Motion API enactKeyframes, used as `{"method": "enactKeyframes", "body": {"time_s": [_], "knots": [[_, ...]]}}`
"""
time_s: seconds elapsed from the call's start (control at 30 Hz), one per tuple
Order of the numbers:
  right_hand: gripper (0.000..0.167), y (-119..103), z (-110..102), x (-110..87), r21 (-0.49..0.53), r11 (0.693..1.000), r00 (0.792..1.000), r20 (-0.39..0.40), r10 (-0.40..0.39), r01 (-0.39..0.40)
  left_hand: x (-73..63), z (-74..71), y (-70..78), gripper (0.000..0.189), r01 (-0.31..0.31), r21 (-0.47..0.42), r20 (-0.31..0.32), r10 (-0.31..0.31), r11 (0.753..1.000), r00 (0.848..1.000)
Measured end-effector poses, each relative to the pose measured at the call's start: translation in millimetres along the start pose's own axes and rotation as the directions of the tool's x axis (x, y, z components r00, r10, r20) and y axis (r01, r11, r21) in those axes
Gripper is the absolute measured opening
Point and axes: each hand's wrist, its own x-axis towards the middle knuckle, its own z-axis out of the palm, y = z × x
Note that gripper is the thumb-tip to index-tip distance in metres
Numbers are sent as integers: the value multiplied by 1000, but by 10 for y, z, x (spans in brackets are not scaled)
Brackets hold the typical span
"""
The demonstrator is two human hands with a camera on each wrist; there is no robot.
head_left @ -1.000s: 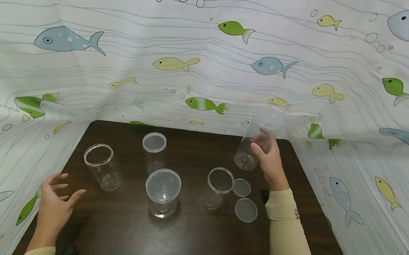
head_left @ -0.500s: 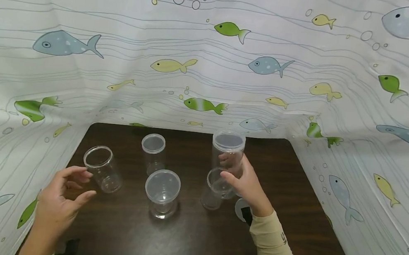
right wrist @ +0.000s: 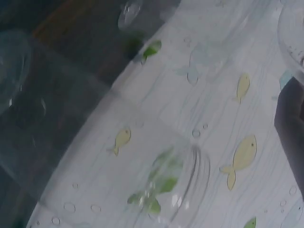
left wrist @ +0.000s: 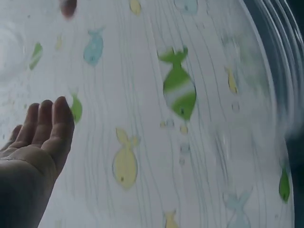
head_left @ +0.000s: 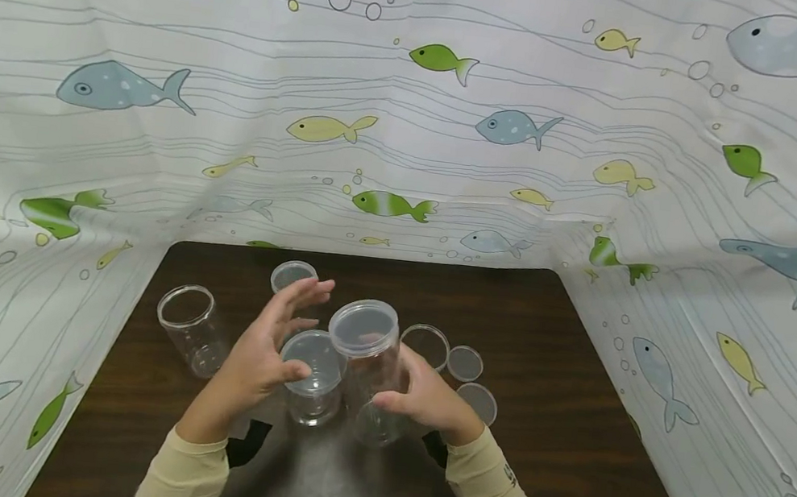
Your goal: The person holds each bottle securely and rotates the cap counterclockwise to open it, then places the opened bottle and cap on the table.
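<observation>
My right hand point(head_left: 430, 398) grips a tall clear jar point(head_left: 372, 387) with a translucent lid point(head_left: 363, 326) on top, held upright over the middle of the table. To its left is my left hand point(head_left: 259, 355), fingers spread and thumb apart, holding nothing. In the left wrist view the fingers of the left hand point(left wrist: 40, 137) are extended. A lidded jar point(head_left: 313, 365) stands between the hands, partly covered by the left thumb. Behind the left hand, another lidded jar point(head_left: 294, 274) shows only its top. The right wrist view shows a clear jar's ridged neck point(right wrist: 197, 178).
An uncapped clear jar point(head_left: 189, 328) stands at the left of the dark wooden table point(head_left: 552, 451). Another uncapped jar point(head_left: 425, 340) is partly hidden behind the right hand. Two loose round lids point(head_left: 465, 363) lie beside it. A fish-print cloth point(head_left: 409, 144) encloses the table.
My right hand has carried the tall lidded jar from the back right to the middle, lowering it. My left hand has moved rightward from the table's left side towards that jar.
</observation>
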Motion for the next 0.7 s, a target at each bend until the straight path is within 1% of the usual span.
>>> {"method": "enactKeyframes", "body": {"time_s": [0.1, 0.17, 0.2, 0.27, 0.4, 0.53, 0.6, 0.7], "knots": [[84, 30, 72, 11, -20, 1000, 998, 56, -5, 6, 73, 161, -39, 106, 11, -107, 75, -3, 994, 997], [85, 40, 94, 13, -29, 999, 997, 72, -10, 12, 94, 229, -51, 107, 38, -165, 103, -21, 986, 994], [86, 43, 99, 13, -42, 999, 997, 71, -12, 15, 101, 252, -52, 106, 51, -184, 112, -30, 982, 993], [85, 49, 109, 11, -59, 998, 998, 66, -8, 12, 97, 276, -52, 102, 79, -191, 120, -57, 978, 991], [86, 53, 123, -15, -102, 995, 999, 26, 20, -17, 72, 300, -76, 91, 102, -151, 107, -86, 983, 991], [82, 52, 179, -37, -148, 987, 997, -60, 56, -64, 55, 337, -117, 84, 94, -130, 69, -86, 987, 994], [79, 48, 223, -34, -168, 983, 993, -105, 60, -77, 55, 358, -128, 81, 85, -126, 47, -80, 988, 996], [75, 44, 294, -21, -163, 984, 988, -149, 42, -66, 58, 378, -135, 79, 80, -118, 19, -78, 990, 997]]}}
